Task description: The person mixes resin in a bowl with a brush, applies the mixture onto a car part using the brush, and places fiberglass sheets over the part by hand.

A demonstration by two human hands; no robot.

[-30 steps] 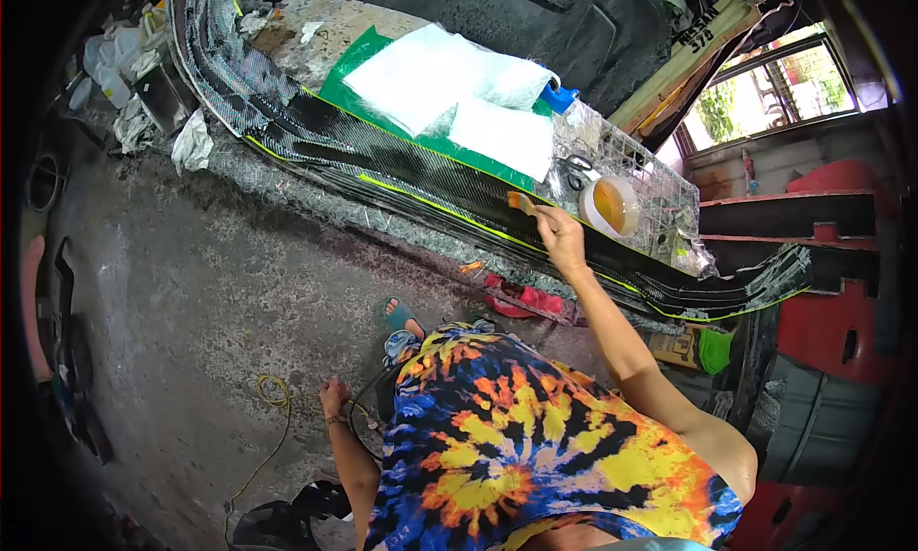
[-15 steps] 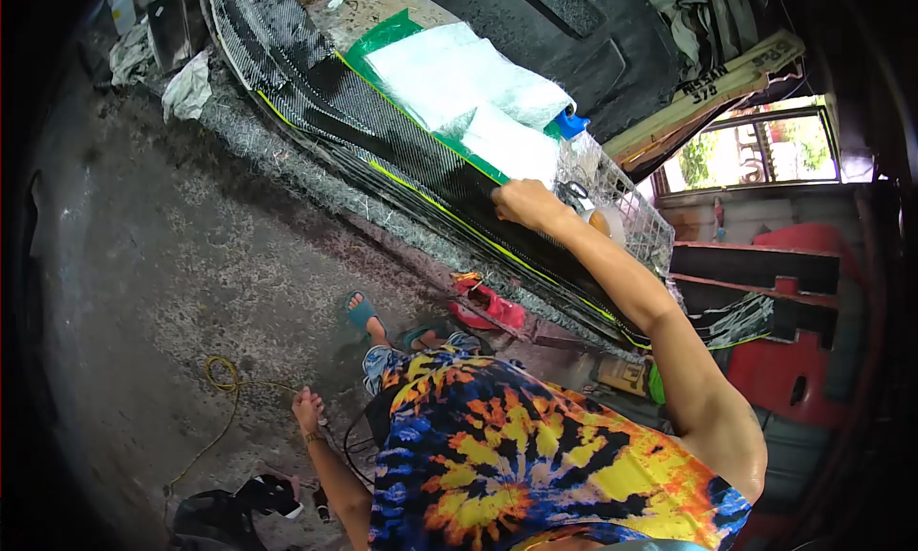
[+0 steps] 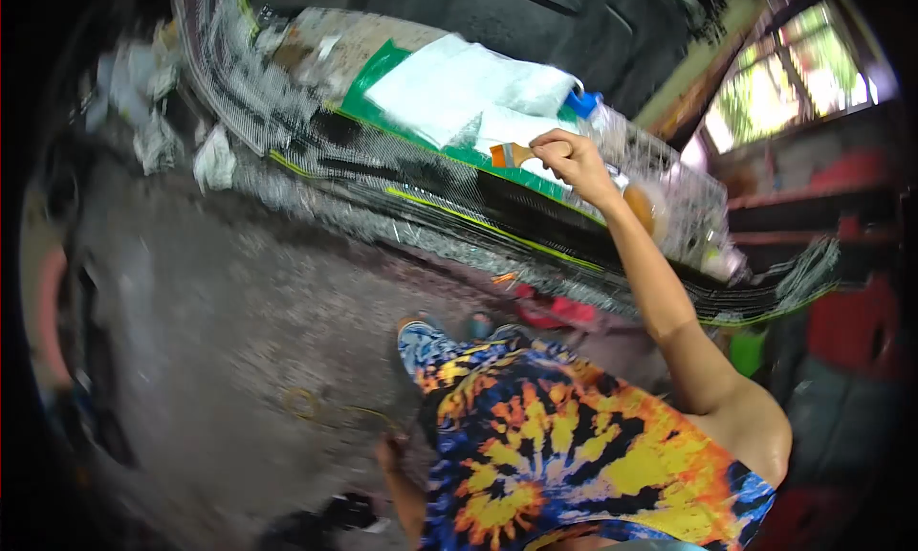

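My right hand (image 3: 572, 161) is closed around the handle of a paintbrush (image 3: 516, 154) with orange-brown bristles and a metal band. The brush is over the green sheet (image 3: 368, 92) and the near edge of the white fabric sheets (image 3: 430, 87). Just below it runs a long, curved, black woven-fibre part (image 3: 449, 192) with yellow-green edging lines. My left hand (image 3: 390, 451) hangs low at my side, smeared by motion, so its fingers are unclear. A yellow cord (image 3: 306, 405) lies on the floor close to it.
A wire basket (image 3: 684, 192) holding containers stands right of my right hand. Behind the sheets is a large dark panel (image 3: 449, 6). Crumpled whitish material (image 3: 215, 159) hangs at the left end. A red object (image 3: 555, 310) lies beneath the bench near my feet.
My right hand has lifted off the black part's edge and moved right and up, and the brush now shows. The whole view has shifted and tilted. My left hand has become blurred.
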